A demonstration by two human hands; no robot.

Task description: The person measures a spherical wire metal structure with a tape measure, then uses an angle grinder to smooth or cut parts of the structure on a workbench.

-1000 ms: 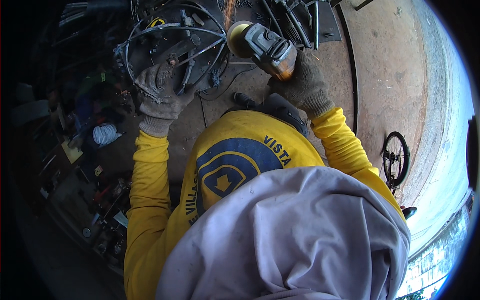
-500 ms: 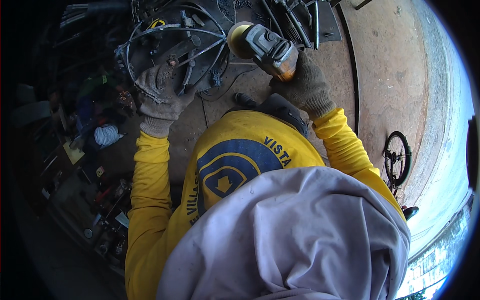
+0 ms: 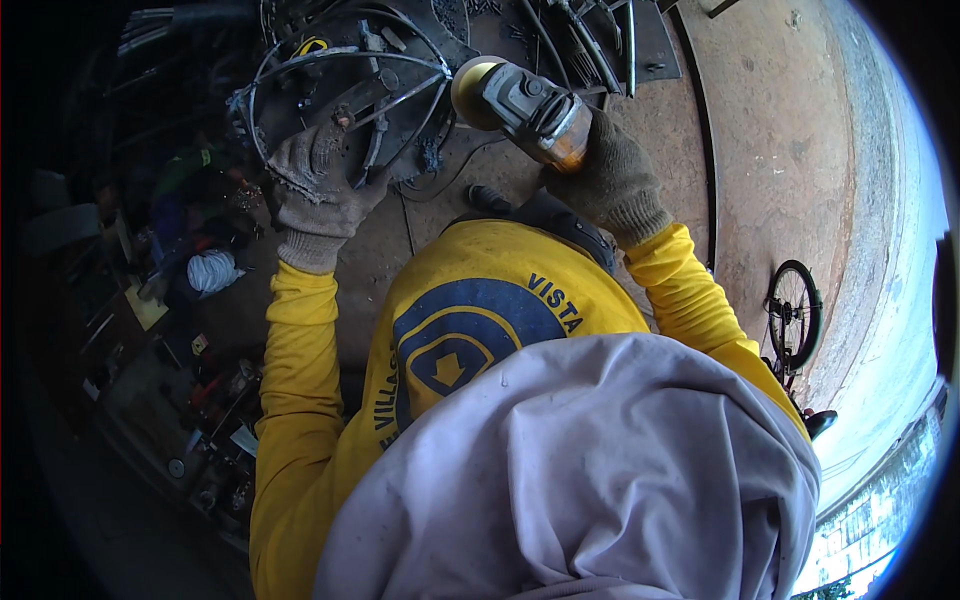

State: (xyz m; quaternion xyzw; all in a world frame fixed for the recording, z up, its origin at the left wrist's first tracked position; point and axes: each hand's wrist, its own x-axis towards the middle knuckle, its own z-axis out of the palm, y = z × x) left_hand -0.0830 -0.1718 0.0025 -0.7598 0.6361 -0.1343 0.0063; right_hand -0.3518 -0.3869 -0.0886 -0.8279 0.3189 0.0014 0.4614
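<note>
My right hand (image 3: 608, 175), in a grey-brown work glove, is closed around the rear of an angle grinder (image 3: 540, 112) with a grey head and an orange rear part. Its pale yellow disc (image 3: 474, 94) is right beside a joint of the round metal-rod frame (image 3: 412, 98); whether it touches the metal cannot be made out. At the frame's lower left, my left hand (image 3: 322, 190), gloved alike, has its fingers curled over the rods. A rusty metal end (image 3: 344, 117) sticks up by those fingertips. What lies under the palm is hidden.
Metal bars (image 3: 600, 50) lie on a dark plate at the top. A cable (image 3: 462, 165) runs over the floor below the frame. In the dim left area a person (image 3: 180, 190) works near small sparks, beside a white bundle (image 3: 213, 270). A bicycle wheel (image 3: 795, 315) stands at right.
The grinder has shifted slightly down and to the left, its disc still next to the frame's joint. My left hand and the frame have hardly moved.
</note>
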